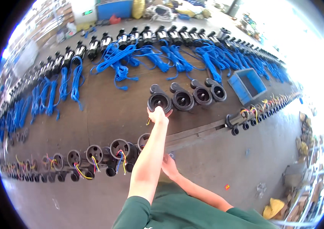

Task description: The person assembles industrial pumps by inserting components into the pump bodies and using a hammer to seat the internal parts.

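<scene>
My left hand (pixel 157 114) reaches out over the bench and grips the near rim of a round black pump housing (pixel 160 100). That housing is open on top, with a small metal shaft end in its middle. Three similar housings stand right of it in a slanting row, among them a pump housing (pixel 183 100) close beside the held one. Lower down, my right hand (pixel 169 166) is at the bench's near edge, partly behind my left forearm. Its fingers are curled round something small and dark that I cannot make out. A housing (pixel 143 141) behind my left forearm is partly hidden.
Along the near edge lie black motor bodies (pixel 95 154) with coloured wires. Black pumps (pixel 146 35) with blue cable bundles (pixel 120 65) line the far edge. A blue crate (pixel 247 86) sits at right on the brown bench (pixel 108 110). Shelving (pixel 310 191) stands at lower right.
</scene>
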Motion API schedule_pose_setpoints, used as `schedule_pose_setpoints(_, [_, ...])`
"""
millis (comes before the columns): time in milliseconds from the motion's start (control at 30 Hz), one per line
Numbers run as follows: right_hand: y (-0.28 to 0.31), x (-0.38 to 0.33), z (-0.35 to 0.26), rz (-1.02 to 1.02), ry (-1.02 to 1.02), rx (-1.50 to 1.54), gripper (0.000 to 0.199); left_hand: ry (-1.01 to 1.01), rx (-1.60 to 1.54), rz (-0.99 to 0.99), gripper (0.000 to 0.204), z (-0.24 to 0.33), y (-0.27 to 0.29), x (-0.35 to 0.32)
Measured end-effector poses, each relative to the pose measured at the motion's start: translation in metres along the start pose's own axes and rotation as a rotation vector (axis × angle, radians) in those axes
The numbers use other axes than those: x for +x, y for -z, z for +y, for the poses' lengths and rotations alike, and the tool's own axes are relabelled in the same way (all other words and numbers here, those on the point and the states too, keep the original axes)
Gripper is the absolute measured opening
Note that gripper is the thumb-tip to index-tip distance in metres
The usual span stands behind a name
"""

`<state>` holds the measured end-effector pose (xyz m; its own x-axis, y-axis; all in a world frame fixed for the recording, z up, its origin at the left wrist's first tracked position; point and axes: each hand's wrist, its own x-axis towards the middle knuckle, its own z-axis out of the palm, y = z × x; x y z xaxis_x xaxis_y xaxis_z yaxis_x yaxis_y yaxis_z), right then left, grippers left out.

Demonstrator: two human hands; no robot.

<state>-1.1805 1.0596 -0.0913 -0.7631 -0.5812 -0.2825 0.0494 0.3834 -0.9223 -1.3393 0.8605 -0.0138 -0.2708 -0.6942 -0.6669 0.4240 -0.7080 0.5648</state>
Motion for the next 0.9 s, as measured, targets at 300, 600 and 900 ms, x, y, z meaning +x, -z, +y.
schedule_pose_setpoints(300, [-0.016, -0.039, 0.011, -0.078, 0.311, -0.568, 0.045, -0.221, 0.683, 0.061, 0.062, 0.029, 0.025, -0.035])
schedule_pose_setpoints(600, [-0.025, -0.032, 0.020, -0.312, 0.820, -0.748, 0.033, -1.207, 1.642, -0.602, 0.021, 0.099, 0.378, -0.139])
schedule_pose_setpoints(900, [-0.005, 0.016, 0.040, -0.276, 0.842, -0.996, 0.016, -1.400, 2.193, -0.634, 0.019, 0.061, 0.392, -0.038])
